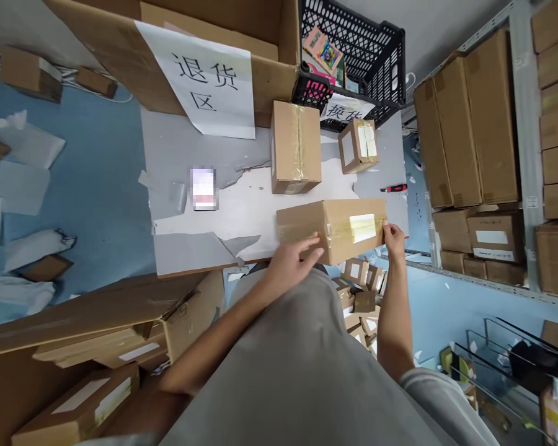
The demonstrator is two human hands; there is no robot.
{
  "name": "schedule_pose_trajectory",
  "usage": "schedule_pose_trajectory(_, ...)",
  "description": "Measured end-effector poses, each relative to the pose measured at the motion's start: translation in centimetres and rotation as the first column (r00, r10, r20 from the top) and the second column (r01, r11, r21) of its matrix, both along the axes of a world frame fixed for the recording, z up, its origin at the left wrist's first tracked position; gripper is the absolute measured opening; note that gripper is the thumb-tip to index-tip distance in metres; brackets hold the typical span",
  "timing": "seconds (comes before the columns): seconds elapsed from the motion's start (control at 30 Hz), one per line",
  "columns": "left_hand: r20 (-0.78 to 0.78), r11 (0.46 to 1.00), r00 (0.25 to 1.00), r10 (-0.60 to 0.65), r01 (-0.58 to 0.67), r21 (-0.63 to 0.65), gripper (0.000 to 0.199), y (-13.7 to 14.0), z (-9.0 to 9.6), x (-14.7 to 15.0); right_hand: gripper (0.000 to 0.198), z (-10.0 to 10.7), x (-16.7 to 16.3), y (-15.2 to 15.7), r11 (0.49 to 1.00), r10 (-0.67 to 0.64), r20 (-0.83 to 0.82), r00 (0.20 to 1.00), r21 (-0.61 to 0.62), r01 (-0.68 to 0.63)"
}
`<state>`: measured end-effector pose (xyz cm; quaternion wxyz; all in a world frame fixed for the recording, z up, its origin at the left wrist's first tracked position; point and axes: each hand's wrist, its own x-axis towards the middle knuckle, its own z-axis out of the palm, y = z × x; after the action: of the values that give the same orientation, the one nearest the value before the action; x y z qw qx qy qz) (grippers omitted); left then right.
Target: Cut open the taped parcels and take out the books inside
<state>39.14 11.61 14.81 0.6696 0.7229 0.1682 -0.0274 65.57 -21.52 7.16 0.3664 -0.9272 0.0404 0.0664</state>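
Note:
A long cardboard box (353, 238) with a white-and-yellow label lies at the table's front edge, tilted towards me. My left hand (291, 263) is beside its left end, fingers stretched and apart, the fingertips at the box's edge. At the far right end, my right hand (394, 238) pinches the box's edge or the tape there; which one is too small to tell. Behind it stands a taped cardboard box (296, 148), and farther right a small labelled box (358, 146). A red and black utility knife (394, 188) lies near the table's right edge.
A large open carton (272, 80) with a paper sign and a black plastic crate (385, 68) holding packets line the table's back. A blurred phone-like object (204, 188) lies left. Shelving with cartons (493, 124) stands right; an open carton (190, 310) is below left.

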Motion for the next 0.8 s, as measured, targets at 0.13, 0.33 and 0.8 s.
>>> schedule_pose_trajectory(0.13, 0.102, 0.994, 0.989, -0.110, 0.107, 0.036, 0.052, -1.9, 1.3, 0.9, 0.062, 0.0, 1.7, -1.2, 0.999, -0.029, -0.042, 0.999, 0.015, 0.029)
schedule_pose_trajectory(0.33, -0.028, 0.998, 0.999, 0.039, -0.037, 0.053, 0.052, 0.2, -0.8, -0.1, 0.075, 0.7, 0.3, -0.1, 0.984, 0.096, -0.104, 0.990, 0.162, -0.078)
schedule_pose_trajectory(0.8, -0.352, 0.820, 0.743, 0.569, -0.542, 0.183, 0.075, 3.9, -4.8, -0.7, 0.064, 2.1, -1.1, 5.3, 0.933, 0.342, -0.110, 0.933, 0.155, -0.324)
